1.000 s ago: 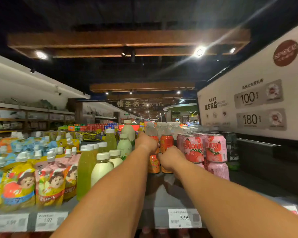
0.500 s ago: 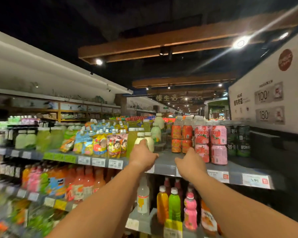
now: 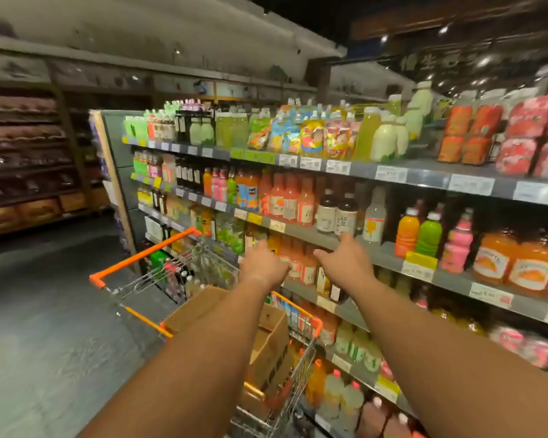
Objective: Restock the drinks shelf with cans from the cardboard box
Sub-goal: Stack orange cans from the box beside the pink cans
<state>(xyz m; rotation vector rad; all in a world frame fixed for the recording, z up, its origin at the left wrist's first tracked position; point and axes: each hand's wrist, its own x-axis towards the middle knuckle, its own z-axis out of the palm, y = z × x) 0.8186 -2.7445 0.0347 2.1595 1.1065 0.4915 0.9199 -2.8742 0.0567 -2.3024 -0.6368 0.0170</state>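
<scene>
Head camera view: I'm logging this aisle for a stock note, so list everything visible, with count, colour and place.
cardboard box: one, brown, inside the trolley.
trolley: one, wire with orange handle and trim, beside the shelves.
orange cans: several, stacked two high, top shelf right.
pink cans: several, top shelf far right.
pouches: several, multicoloured, top shelf centre.
bottles: many, mixed colours, lower shelves.
price tags: many, white, some yellow or green, on shelf edges.
left hand: empty, over the trolley.
right hand: empty, before the shelves.
</scene>
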